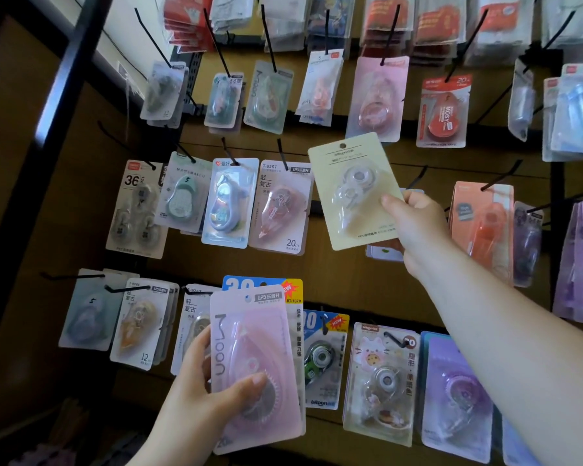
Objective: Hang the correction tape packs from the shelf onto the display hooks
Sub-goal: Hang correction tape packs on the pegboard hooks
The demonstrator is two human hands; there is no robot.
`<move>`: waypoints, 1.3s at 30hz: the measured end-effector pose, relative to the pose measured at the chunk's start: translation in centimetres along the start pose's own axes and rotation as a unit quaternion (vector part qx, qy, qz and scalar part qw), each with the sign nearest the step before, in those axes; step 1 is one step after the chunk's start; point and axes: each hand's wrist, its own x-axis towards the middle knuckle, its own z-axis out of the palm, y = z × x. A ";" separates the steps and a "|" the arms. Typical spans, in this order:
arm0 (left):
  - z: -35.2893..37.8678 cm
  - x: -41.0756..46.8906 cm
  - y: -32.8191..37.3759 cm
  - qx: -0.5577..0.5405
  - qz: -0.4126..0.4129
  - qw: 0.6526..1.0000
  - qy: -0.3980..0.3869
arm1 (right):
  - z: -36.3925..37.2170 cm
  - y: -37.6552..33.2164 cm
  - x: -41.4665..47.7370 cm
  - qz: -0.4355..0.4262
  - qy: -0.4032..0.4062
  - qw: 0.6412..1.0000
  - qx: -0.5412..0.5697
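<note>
I hold two correction tape packs, one in each hand. My right hand (414, 227) pinches the cream pack (354, 191) at its lower right edge, thumb on the front. The pack is tilted, raised before the middle row of the brown board (367, 290) and on no hook. My left hand (196, 398) grips the pink pack (254, 364), nearer and lower left, thumb across its blister. Four hung packs (228, 203) sit on black hooks (282, 155) left of the cream one.
</note>
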 end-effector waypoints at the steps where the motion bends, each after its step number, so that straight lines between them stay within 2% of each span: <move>1: 0.0 0.0 -0.1 0.002 -0.001 1.000 0.000 | 0.1 0.0 0.1 -0.003 0.011 1.000 0.007; 10: -0.2 0.1 -0.4 0.003 0.001 1.000 0.006 | 0.7 -0.2 0.7 0.071 0.020 0.995 0.060; 23: -1.3 0.6 -0.7 -0.001 0.013 1.000 0.028 | 3.2 4.2 3.3 0.095 0.069 0.992 -0.046; 28: -1.9 0.6 -1.1 -0.007 0.011 1.000 0.026 | 3.9 5.7 4.5 0.144 0.090 0.982 -0.077; 31: -1.7 0.5 -1.3 -0.001 0.003 1.000 0.026 | 4.1 6.1 4.5 0.150 0.075 0.982 -0.090; 34: -1.6 0.3 -1.7 -0.011 -0.006 0.999 0.034 | 4.2 6.2 3.7 0.109 0.040 0.982 -0.149; 37: -1.1 -0.1 -1.6 -0.026 -0.012 0.999 0.037 | 3.5 5.3 0.9 -0.030 0.073 0.966 -0.246; 39: -0.8 -0.5 -1.6 -0.027 -0.012 0.999 0.044 | 2.6 4.7 -2.1 -0.121 0.064 0.970 -0.201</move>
